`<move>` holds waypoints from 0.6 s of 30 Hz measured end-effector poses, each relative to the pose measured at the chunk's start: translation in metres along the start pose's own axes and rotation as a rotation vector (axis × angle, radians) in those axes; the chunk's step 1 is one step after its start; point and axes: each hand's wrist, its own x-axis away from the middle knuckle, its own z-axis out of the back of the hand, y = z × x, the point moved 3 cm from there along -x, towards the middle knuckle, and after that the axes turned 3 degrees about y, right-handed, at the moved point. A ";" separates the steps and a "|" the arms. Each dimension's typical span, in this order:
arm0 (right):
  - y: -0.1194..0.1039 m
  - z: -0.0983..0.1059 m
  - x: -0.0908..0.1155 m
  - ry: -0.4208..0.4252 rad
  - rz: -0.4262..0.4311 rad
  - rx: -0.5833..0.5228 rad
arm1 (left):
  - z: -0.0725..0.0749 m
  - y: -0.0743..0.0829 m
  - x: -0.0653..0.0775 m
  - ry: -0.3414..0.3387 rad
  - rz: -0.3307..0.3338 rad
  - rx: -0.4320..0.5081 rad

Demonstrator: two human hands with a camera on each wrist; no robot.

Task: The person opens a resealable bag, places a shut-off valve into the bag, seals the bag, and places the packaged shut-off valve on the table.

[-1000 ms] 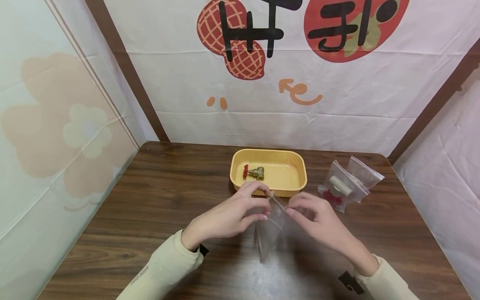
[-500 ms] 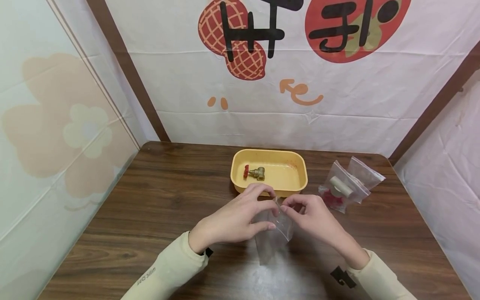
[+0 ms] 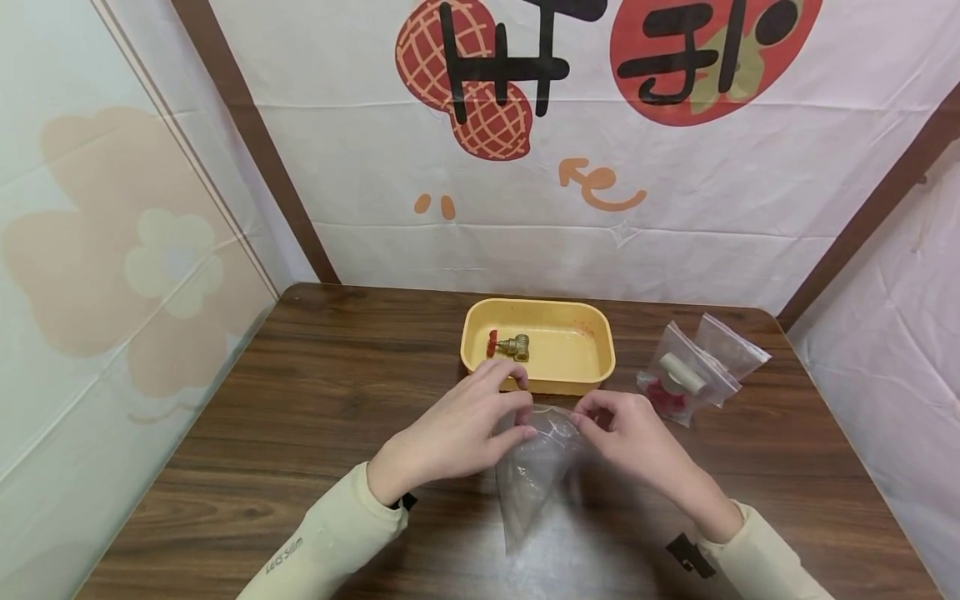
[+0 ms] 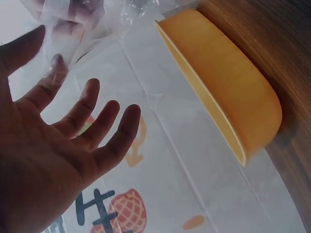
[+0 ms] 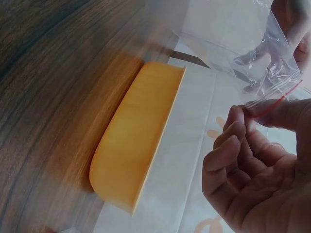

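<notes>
A clear zip bag (image 3: 536, 467) hangs over the table in front of the yellow tray, its lower corner pointing down. My right hand (image 3: 637, 433) pinches the bag's upper edge between thumb and forefinger. In the right wrist view, the red zip line (image 5: 279, 101) runs from that pinch. At the bag's other side is my left hand (image 3: 465, 429), fingers spread and loosely bent. Clear plastic covers its forefinger tip (image 4: 57, 68) in the left wrist view, while the thumb stands apart. Inside the tray lies a brass valve (image 3: 513, 346) with a red handwheel.
The yellow tray (image 3: 577, 386) stands just beyond my hands. To its right lie two more zip bags; the nearer bag (image 3: 697, 367) holds a white cylinder (image 3: 681, 373) and something red. A printed cloth (image 3: 540, 258) hangs behind the wooden table (image 3: 337, 375).
My hands have come together and then moved apart again, the left one going back leftward. The bag's mouth is now spread wider between them. Tray and valve have stayed put.
</notes>
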 end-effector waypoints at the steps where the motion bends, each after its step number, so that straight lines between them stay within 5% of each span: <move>1: 0.000 0.001 0.000 -0.006 -0.008 0.002 | 0.000 0.000 0.000 0.002 0.004 0.006; 12: -0.007 0.006 0.002 0.018 0.008 -0.048 | -0.003 0.007 -0.003 0.039 0.006 0.169; 18: -0.017 0.005 0.006 0.096 0.288 -0.085 | -0.005 0.003 -0.002 0.058 0.059 0.113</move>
